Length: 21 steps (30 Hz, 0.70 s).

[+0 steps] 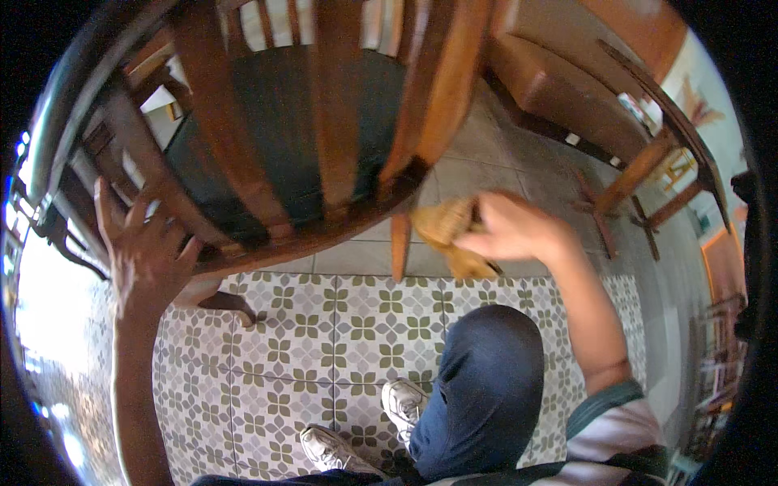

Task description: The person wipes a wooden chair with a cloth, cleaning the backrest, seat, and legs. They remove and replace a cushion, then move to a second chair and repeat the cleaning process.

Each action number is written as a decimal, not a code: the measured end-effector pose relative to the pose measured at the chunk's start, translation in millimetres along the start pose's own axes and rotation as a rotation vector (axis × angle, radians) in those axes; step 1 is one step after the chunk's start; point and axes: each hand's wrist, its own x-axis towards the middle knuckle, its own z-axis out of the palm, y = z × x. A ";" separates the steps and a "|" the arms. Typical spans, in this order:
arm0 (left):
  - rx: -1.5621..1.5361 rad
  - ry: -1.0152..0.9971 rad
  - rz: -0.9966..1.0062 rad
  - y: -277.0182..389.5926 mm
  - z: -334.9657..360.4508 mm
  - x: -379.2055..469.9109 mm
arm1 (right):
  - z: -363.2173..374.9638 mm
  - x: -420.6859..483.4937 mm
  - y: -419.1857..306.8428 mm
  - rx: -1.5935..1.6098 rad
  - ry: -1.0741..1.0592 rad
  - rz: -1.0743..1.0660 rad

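Observation:
A wooden chair (pixel 340 121) with a slatted back and a dark seat pad (pixel 273 121) stands before me, its back towards me. At the left, my left hand (pixel 149 249) has its fingers spread against the chair's slats near the lower back rail; whether it grips any of them is hard to tell. My right hand (pixel 510 225), slightly blurred, is closed on a yellow-brown cloth (pixel 447 234), just right of the chair's front-facing leg (pixel 400 246). The cloth hangs down below the fingers; whether it touches the chair cannot be told.
A brown upholstered bench (pixel 559 91) stands at the upper right, with a wooden table (pixel 674 133) beside it. Patterned tiles (pixel 292 358) lie under my shoes, and plain grey tiles continue beyond. Shelves appear at the far right rim.

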 end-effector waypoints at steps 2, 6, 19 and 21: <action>-0.050 0.076 0.067 -4.9 -1.1 -1.8 | 13.8 -23.3 19.3 0.117 -0.070 0.104; -0.119 0.198 0.149 -19.1 -3.0 -4.1 | 49.4 -30.2 56.2 0.089 0.102 0.151; -0.468 0.537 0.646 84.5 -4.6 59.9 | 146.3 65.9 36.8 0.254 1.151 -0.183; -0.542 0.599 0.594 106.4 1.4 64.0 | 176.6 74.4 40.8 -0.045 0.994 -0.065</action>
